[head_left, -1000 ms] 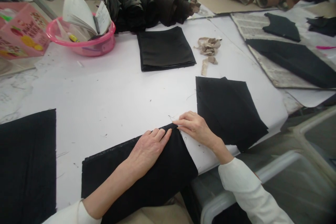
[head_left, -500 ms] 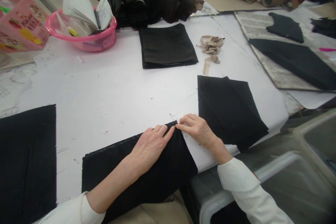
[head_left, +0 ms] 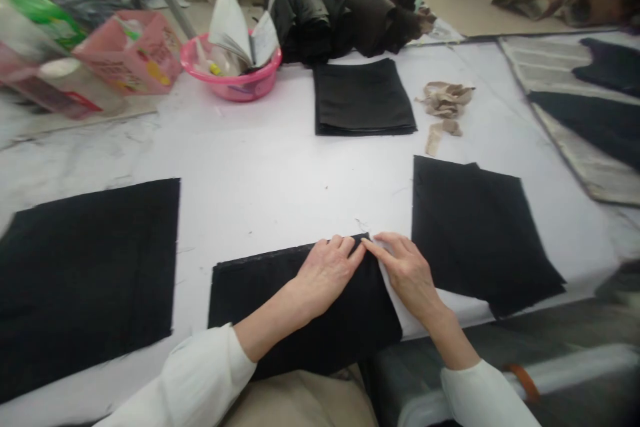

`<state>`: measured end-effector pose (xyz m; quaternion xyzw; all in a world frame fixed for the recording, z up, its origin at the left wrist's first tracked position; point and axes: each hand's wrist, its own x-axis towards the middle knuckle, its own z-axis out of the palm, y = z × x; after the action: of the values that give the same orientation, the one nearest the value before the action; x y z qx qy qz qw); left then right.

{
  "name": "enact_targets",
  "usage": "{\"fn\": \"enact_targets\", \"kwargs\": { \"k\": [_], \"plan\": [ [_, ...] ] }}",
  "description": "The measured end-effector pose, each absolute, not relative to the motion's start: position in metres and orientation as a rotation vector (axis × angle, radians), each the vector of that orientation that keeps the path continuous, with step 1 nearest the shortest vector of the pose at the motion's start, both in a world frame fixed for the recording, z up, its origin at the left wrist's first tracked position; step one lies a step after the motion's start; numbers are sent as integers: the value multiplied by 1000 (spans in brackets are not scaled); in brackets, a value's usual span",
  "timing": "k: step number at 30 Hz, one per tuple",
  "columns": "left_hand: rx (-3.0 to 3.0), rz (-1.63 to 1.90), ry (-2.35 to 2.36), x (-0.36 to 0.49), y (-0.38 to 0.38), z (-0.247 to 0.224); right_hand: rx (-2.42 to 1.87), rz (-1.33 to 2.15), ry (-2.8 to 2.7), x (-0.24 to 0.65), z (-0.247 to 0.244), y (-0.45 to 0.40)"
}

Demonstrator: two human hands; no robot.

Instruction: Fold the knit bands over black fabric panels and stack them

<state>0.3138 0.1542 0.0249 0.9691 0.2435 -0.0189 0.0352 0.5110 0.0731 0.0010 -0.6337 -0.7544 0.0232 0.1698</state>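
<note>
A stack of black fabric pieces (head_left: 357, 323) lies at the table's near edge, its lower part reaching toward my lap. My left hand (head_left: 326, 270) rests on the stack near its upper right corner, fingers bent over the top edge. At that same corner, my right hand (head_left: 407, 275) pinches the fabric, its fingertips meeting those of the left hand. The undersides of the fingers are hidden. To the right lie more black fabric pieces (head_left: 475, 233), overlapping unevenly. Another black fabric stack (head_left: 100, 280) lies to the left.
Farther back on the white-covered table (head_left: 250, 180) sit a dark square stack (head_left: 363, 97), beige strips (head_left: 445, 101) and a pink basin (head_left: 240, 87) holding a notebook. Dark rolls (head_left: 345, 10) lie behind. Cut black pieces rest on a board (head_left: 555, 67) at right.
The view has swung left, so things appear shifted right, and more of the left fabric stack shows. Both hands stay at the same corner, with the right hand's fingers slightly repositioned.
</note>
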Motion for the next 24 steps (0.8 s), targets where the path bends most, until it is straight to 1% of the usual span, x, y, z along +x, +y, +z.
{"fn": "enact_targets", "kwargs": {
  "k": [5, 11, 16, 20, 24],
  "plan": [
    [3028, -28, 854, 279, 149, 20, -1867, -72, -2174, 504, -8, 72],
    [2985, -57, 1238, 171, 126, 5, -1875, -122, -2188, 501, -9, 73],
    [2919, 117, 1517, 95, 113, -3, -1877, -106, -2176, 498, -6, 72],
    [2872, 180, 1604, 78, 110, 5, -1878, -99, -2093, 490, 7, 75],
    [2822, 278, 1542, 80, 109, 8, -1844, -76, -2005, 465, 25, 85]
  ]
}}
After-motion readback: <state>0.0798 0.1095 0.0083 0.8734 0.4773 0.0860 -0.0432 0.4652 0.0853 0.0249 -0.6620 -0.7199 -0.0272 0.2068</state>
